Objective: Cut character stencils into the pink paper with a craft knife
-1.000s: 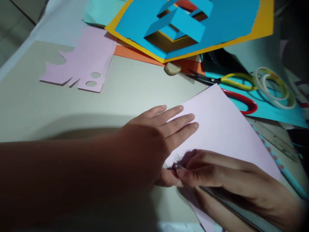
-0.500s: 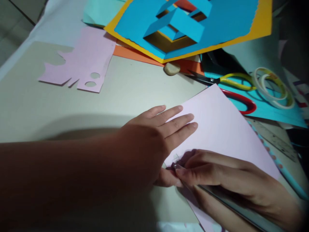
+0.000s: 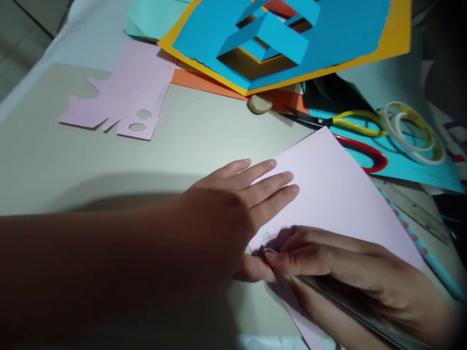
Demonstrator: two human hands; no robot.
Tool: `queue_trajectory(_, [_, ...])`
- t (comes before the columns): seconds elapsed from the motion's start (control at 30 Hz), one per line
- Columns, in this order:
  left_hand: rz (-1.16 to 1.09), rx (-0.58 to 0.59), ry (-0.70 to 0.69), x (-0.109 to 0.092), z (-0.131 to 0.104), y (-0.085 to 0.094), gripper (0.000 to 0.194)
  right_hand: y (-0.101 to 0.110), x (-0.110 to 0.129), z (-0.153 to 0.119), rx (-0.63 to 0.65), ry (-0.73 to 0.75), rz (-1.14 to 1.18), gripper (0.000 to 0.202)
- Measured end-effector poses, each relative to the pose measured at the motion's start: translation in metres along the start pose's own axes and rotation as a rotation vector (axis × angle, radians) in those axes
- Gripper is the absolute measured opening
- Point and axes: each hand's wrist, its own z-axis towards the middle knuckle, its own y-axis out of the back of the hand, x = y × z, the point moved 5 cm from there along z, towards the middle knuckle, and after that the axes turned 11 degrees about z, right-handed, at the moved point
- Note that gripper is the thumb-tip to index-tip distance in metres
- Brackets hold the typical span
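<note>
A pale pink sheet (image 3: 328, 194) lies slanted on the light table. My left hand (image 3: 237, 209) rests flat with fingers spread over the sheet's left edge, its thumb bent below near the sheet's corner. My right hand (image 3: 328, 262) is closed round a slim metal cutting tool (image 3: 339, 299), whose tip meets the paper beside my left thumb. Short cut lines show in the sheet just above the tip. Part of the tool is hidden by the fingers.
Pink scrap paper (image 3: 127, 92) with holes lies at upper left. A blue and yellow pop-up card (image 3: 328, 39) stands at the top. Scissors (image 3: 321, 121), a stone (image 3: 260, 104), tape rolls (image 3: 390, 129) and a ruler (image 3: 416, 209) lie at the right.
My right hand and the tool have shifted very slightly. My left hand and the pink sheet are where they were.
</note>
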Motion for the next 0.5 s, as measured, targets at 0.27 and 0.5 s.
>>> queue_trajectory(0.27, [-0.008, -0.095, 0.021, 0.0, 0.0, -0.006, 0.109, -0.002, -0.007, 0.003, -0.08, -0.169, 0.119, 0.019])
queue_trajectory(0.5, [0.019, -0.192, 0.034, -0.002, 0.0, -0.014, 0.111, 0.001, -0.008, -0.004, -0.069, -0.137, 0.006, 0.019])
